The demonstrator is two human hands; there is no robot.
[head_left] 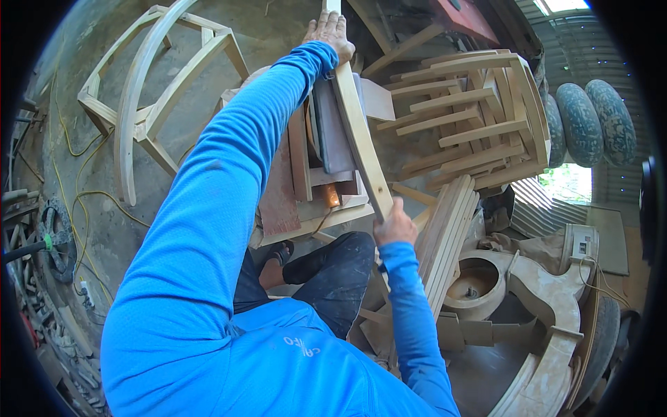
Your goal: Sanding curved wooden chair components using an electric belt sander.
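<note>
A long, slightly curved wooden bar (pixel 363 149) runs from the top middle down toward my right side, tilted across my front. My left hand (pixel 329 35) lies over its far part, fingers bent onto the wood. Around the near end, my right hand (pixel 396 226) is closed, its fingers partly hidden. Close along the bar's left side stands a grey, belt-like strip (pixel 337 132) set among wooden boards. Below that strip an orange-brown, rounded piece (pixel 331 196) sticks out. Where bar and strip meet, I cannot tell if they touch.
A wooden frame with curved legs (pixel 153 118) stands at the left. On the right are a stack of slatted wooden frames (pixel 479 118) and a bundle of long strips (pixel 445 243). A beige machine housing (pixel 556 292) sits nearer right. Yellow cords (pixel 82 194) cross the left floor.
</note>
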